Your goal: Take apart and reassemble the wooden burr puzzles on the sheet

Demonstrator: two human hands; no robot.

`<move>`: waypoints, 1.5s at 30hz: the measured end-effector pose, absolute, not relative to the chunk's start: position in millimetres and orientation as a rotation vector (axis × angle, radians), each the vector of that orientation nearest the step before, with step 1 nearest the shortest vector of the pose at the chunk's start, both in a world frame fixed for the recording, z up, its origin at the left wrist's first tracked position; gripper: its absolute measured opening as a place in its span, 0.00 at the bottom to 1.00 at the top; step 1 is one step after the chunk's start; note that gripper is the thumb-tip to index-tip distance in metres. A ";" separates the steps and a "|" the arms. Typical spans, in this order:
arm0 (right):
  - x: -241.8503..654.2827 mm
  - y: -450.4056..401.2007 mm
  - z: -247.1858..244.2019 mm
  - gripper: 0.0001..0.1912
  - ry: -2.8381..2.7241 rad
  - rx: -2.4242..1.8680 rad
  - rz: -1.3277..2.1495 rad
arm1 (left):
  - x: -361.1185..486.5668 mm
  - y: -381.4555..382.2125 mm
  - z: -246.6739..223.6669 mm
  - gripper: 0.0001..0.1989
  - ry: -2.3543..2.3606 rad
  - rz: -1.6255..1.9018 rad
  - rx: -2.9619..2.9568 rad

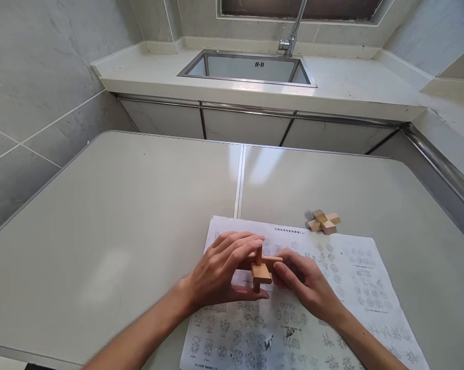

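Observation:
An interlocking wooden puzzle (261, 272), reddish-brown with bars crossing one another, is held up over a printed sheet. My left hand (226, 267) grips its upright bar, fingers at the top end and thumb beneath the bottom end. From the right side, my right hand (303, 280) pinches the end of a horizontal bar between thumb and fingers. Below both hands lies the instruction sheet (262, 313), covered in small line drawings and creased, with a few dark worn spots near its lower middle.
A second, paler wooden puzzle (324, 222) rests at the sheet's upper right edge. The light table (100, 216) has a seam down its middle. Beyond it are a counter (351, 77), a sink (247, 67) and a faucet (291, 38). Tiled walls stand at the sides.

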State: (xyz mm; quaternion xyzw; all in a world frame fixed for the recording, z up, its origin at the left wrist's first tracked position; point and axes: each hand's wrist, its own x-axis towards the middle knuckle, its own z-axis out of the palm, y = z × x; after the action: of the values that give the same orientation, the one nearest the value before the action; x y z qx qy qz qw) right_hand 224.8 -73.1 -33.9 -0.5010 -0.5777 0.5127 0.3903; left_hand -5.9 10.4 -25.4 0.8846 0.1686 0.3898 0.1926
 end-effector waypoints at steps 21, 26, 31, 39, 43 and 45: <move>217.0 -71.7 -34.4 0.19 -0.993 -1.097 1.715 | -8.7 6.8 -27.0 0.52 0.673 0.791 2.144; 218.1 -72.0 -35.7 0.18 -1.003 -1.082 1.696 | -7.1 7.8 -22.1 0.49 0.648 0.747 2.130; 217.9 -72.8 -34.4 0.19 -1.043 -1.118 1.659 | -6.2 6.5 -21.6 0.49 0.649 0.811 2.108; 219.2 -74.9 -34.0 0.20 -1.125 -1.221 1.575 | -4.9 2.8 -26.5 0.48 0.616 0.798 2.031; 222.4 -74.3 -37.1 0.21 -1.159 -1.204 1.597 | -3.7 2.1 -30.7 0.46 0.594 0.803 2.040; 223.4 -74.2 -38.5 0.20 -1.167 -1.195 1.608 | -3.4 1.7 -33.5 0.46 0.582 0.815 2.055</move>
State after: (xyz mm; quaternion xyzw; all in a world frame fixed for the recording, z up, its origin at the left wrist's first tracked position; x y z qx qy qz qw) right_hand 223.4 -74.2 -38.5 -0.4723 -0.4612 0.6355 0.4003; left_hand -3.4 1.7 -33.5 0.8181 0.2317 0.3242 0.4147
